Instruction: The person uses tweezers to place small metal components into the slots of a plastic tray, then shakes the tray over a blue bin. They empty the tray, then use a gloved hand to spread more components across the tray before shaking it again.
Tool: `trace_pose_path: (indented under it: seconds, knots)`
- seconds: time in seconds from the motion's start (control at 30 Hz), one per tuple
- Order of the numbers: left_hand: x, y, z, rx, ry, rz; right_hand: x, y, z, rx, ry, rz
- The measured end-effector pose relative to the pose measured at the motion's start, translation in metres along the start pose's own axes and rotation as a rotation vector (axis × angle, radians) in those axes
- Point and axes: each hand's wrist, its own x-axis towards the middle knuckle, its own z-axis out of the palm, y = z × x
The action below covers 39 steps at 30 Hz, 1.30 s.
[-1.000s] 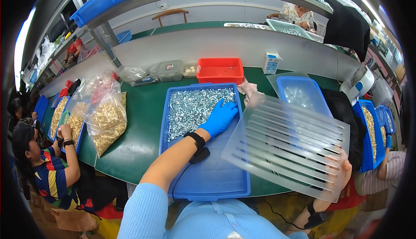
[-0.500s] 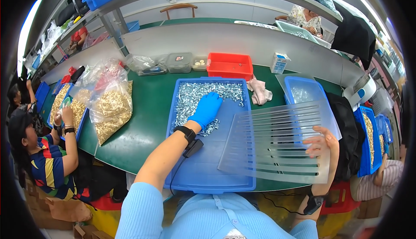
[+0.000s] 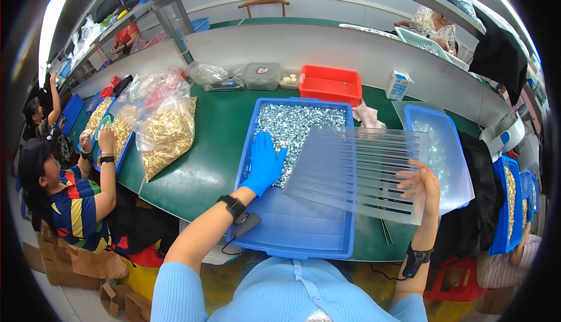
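Observation:
In front of me a blue tray (image 3: pixel 298 228) holds many small shiny metal pieces (image 3: pixel 301 115) across its far part. My left hand (image 3: pixel 264 163), in a blue glove, lies flat with fingers stretched at the left side of the pieces, holding nothing. My right hand (image 3: pixel 421 183) is bare and grips the right edge of a clear slotted plastic sheet (image 3: pixel 374 164). The sheet is tilted, reaching from over the tray's right part past its rim. Its left end is beside the metal pieces.
A red bin (image 3: pixel 331 85), lidded box (image 3: pixel 262 77), pink cloth (image 3: pixel 367 116) and small carton (image 3: pixel 399 85) stand behind the tray. Another blue tray (image 3: pixel 435 120) is at right, a bag of gold-coloured pieces (image 3: pixel 166 135) at left. A co-worker (image 3: pixel 70 190) sits at far left.
My left hand has moved left and nearer, and the metal pieces are spread further toward the right. The slotted sheet has shifted a little left and up with my right hand. The view has shifted.

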Motion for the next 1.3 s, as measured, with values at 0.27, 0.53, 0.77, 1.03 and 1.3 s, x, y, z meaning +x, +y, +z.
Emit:
trace_pose_path:
  seconds: [0.27,0.53,0.77,1.03,1.3]
  knots:
    - [0.038,0.000,0.012,0.117,0.003,0.040,0.013,0.004,-0.016,-0.030,-0.051,0.068]
    - [0.058,-0.004,0.017,0.046,0.003,0.004,0.024,0.002,0.000,-0.095,-0.049,0.112]
    - [0.062,-0.009,0.017,-0.120,0.029,0.027,0.025,0.036,0.022,-0.005,-0.071,0.133]
    - [0.057,0.012,-0.002,-0.146,-0.035,0.045,0.016,0.027,0.036,0.008,-0.069,0.123]
    - [0.060,-0.011,0.013,-0.277,-0.074,0.004,0.008,0.005,0.059,0.009,-0.110,0.039]
